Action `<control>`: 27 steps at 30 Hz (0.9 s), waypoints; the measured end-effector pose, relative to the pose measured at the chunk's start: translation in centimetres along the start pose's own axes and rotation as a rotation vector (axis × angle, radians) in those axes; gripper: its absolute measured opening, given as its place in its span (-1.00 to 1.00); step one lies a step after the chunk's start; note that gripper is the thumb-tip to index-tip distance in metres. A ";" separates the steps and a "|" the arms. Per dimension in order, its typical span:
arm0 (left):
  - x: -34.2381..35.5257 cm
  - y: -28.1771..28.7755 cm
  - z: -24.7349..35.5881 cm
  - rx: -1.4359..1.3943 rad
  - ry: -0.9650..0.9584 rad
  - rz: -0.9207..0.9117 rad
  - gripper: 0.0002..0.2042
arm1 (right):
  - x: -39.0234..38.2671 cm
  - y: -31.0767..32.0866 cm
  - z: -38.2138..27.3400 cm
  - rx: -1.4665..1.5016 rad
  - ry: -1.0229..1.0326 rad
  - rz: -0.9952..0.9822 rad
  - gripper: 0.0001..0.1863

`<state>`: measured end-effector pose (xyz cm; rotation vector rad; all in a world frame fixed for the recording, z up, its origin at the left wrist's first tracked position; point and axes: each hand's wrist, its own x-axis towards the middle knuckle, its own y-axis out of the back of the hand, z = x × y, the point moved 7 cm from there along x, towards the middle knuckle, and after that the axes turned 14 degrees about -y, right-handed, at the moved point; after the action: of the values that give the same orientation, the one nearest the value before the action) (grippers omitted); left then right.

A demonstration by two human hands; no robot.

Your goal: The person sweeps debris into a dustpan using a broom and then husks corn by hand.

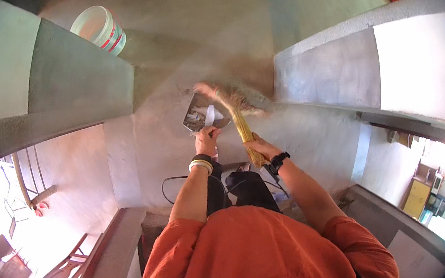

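My left hand (208,140) is closed at the near edge of a dustpan (188,122), gripping what appears to be its handle. Inside the pan lie grey-brown debris and pale scraps (210,114). My right hand (261,148) wraps round the yellow handle of a hand broom (241,125). The broom points away from me, and its pinkish bristle end, smeared by motion, bends left over the pan's far right side. A blurred brown patch (248,101), perhaps dust or more bristles, spreads on the floor right of the broom.
A white bucket with red bands (99,30) stands at the far left by a wall corner. Low walls (333,75) flank both sides. A dark cable (167,189) loops beside my legs. Chairs (12,271) show through the left opening, a yellow cabinet (416,198) through the right.
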<state>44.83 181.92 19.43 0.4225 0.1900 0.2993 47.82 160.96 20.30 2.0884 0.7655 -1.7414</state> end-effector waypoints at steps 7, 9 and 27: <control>0.1 4.7 -2.5 -0.099 0.126 0.143 -0.84 | -6.9 1.7 -4.1 -0.024 -0.049 -0.122 -0.47; 0.7 5.8 -2.6 -0.105 0.157 0.163 -0.84 | -7.7 2.9 -5.4 -0.034 -0.028 -0.077 -0.45; 8.9 7.9 -4.8 0.071 0.225 0.440 -0.88 | 1.0 3.5 -14.7 -0.228 -0.068 -0.166 -0.42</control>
<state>50.13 193.43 17.44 0.4996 0.3290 0.7757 61.80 166.54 22.07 1.8518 1.0885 -1.7066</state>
